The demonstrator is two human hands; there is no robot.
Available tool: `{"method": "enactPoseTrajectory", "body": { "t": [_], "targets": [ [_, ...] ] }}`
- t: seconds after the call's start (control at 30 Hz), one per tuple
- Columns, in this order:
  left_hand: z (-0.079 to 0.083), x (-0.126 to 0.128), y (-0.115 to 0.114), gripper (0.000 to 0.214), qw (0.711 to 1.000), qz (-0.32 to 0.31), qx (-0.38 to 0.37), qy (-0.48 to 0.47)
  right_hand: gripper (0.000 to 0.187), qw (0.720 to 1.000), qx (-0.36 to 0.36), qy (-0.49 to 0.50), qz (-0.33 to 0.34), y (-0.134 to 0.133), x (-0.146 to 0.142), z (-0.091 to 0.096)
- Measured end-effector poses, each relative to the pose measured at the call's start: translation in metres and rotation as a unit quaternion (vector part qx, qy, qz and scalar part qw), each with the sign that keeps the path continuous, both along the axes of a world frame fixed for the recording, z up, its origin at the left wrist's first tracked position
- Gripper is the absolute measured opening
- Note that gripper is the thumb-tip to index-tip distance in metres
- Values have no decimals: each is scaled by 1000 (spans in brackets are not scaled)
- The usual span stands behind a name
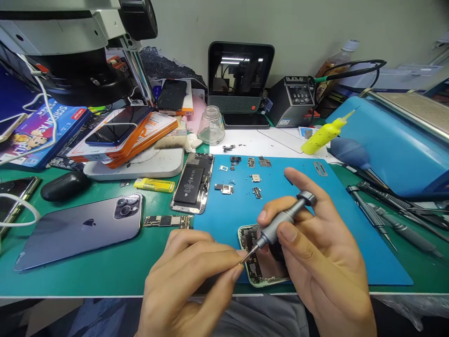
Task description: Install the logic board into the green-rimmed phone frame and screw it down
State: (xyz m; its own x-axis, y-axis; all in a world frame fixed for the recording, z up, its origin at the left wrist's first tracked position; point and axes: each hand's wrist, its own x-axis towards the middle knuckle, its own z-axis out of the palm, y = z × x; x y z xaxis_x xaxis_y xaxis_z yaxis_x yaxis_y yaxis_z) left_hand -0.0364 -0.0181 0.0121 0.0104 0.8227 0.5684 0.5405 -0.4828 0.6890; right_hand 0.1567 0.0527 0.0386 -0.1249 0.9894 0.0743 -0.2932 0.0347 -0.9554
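1. Slip risk: the screwdriver (277,228) could skid off and prick a finger of the left hand (194,276), I judge, since its narrow tip sits right at those fingertips; too hard a push from the right hand (324,255) would be the likely cause.
2. Drop risk: anything tiny at the tip might fall into the opened phone shell (268,267) just beside it, if the fingertips loosened or the tip were knocked.
3. Scatter risk: a sleeve or wrist sweeping over the blue mat (354,238) could mix up the loose metal parts (225,188), which lie unfastened and close together.
4. Direction: the screwdriver's tip points down and to the left, and its round cap is up and to the right, beside a raised finger. Its long axis slants diagonally across the view, over the shell's upper face.
5. Place: the screwdriver is held between both hands, in front of the mat's near part on the tabletop (101,276).
6. Grip: the right thumb and fingers pinch the ridged handle; the left thumb and forefinger pinch the tip. Whether a screw is between them, I cannot tell.
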Motion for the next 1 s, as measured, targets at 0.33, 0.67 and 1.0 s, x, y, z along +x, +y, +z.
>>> {"method": "enactPoseTrajectory", "body": {
  "t": [0.33, 0.67, 1.0],
  "targets": [
    [-2, -7, 2, 28, 1000, -21, 7, 19, 61, 1000, 17, 13, -8, -8, -2, 2],
    [-3, -7, 0, 21, 1000, -25, 11, 5, 58, 1000, 23, -1, -9, -6, -2, 2],
    [3, -5, 4, 17, 1000, -17, 10, -15, 58, 1000, -2, 15, 1, -8, -1, 4]
  ]
}}
